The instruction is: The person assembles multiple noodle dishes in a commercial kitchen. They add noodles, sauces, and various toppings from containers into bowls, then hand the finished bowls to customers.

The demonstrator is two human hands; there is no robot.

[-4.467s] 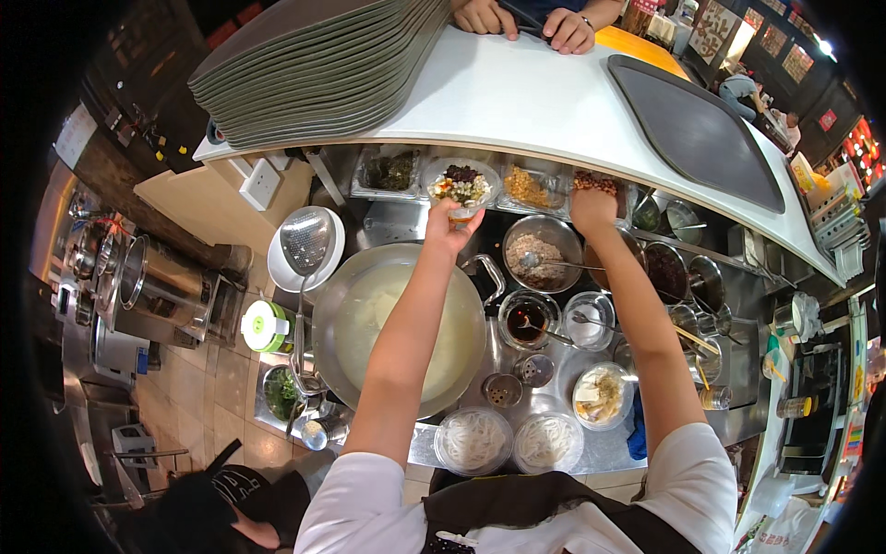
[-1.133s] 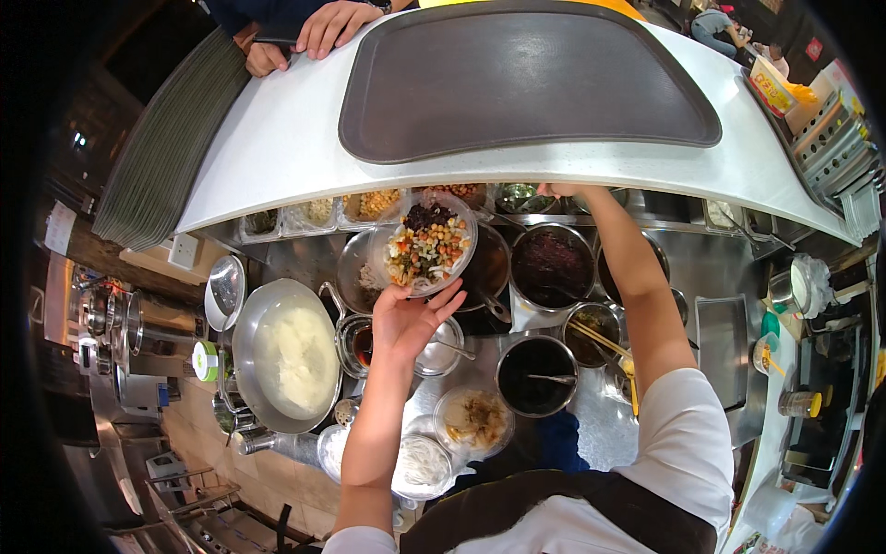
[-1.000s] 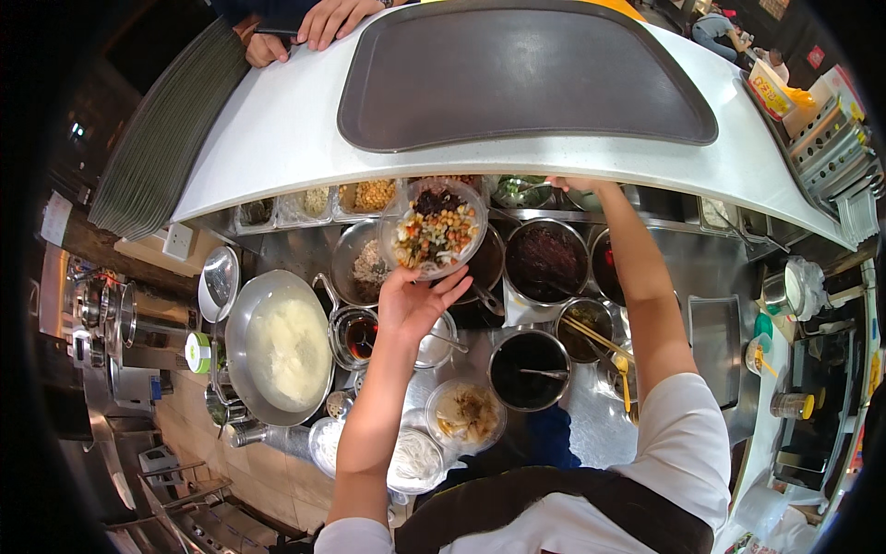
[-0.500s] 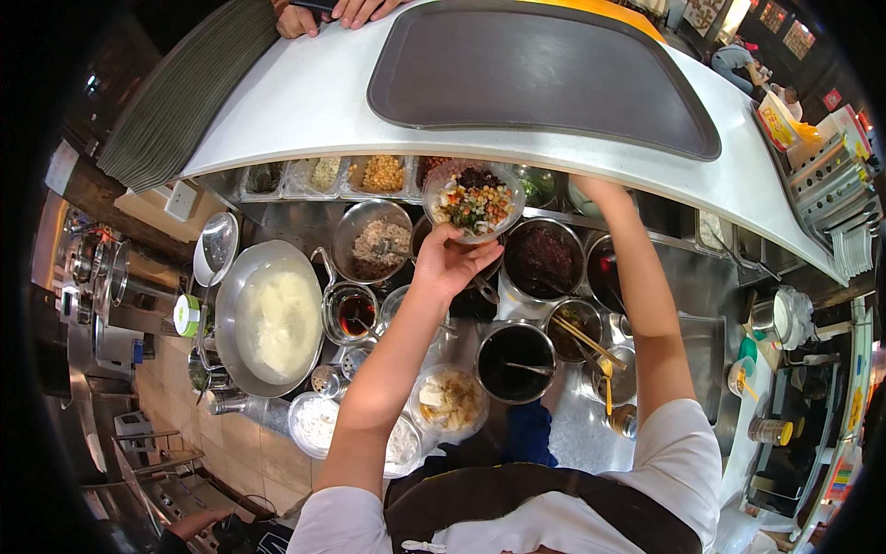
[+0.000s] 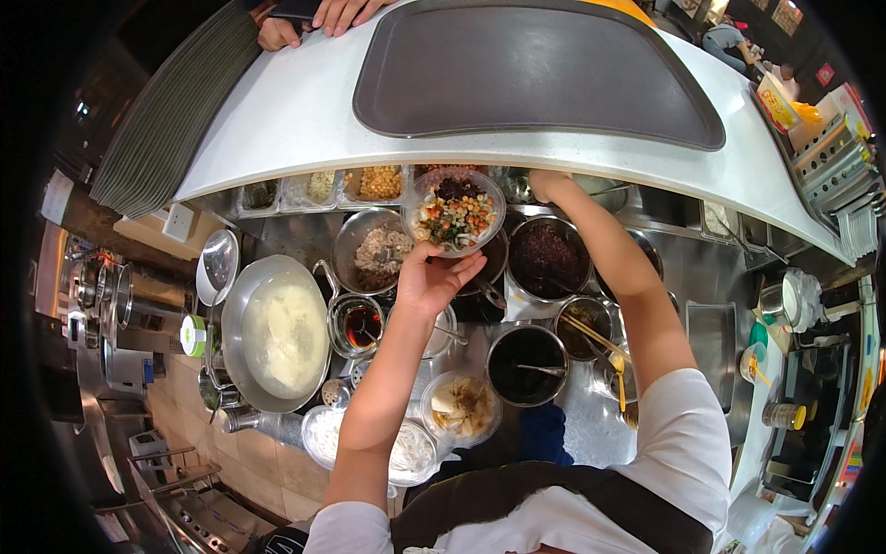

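My left hand (image 5: 432,277) holds a clear plastic bowl (image 5: 454,214) from beneath, thumb and fingers against its side. Chopped toppings fill the bowl: dark red shreds, nuts, greens and pale pieces. My right hand (image 5: 552,187) reaches in at the white counter's near edge, beside a container of greens (image 5: 513,184); its fingers are mostly hidden. Nearest the held bowl are a steel bowl of minced food (image 5: 374,249) and a pot of dark red sauce (image 5: 549,258). Trays of yellow nuts (image 5: 377,182) and chopped pale bits (image 5: 320,185) line the back.
A grey tray (image 5: 544,69) lies on the white counter (image 5: 277,111), where another person's hands (image 5: 341,14) rest. A wide pan of pale food (image 5: 277,332) stands left. Closer in are a pot of dark liquid (image 5: 527,366), chopsticks (image 5: 595,334) and a bowl of pale chunks (image 5: 461,406).
My right hand has shifted left along the counter edge to the greens container. The bowl in my left hand has moved slightly left in view.
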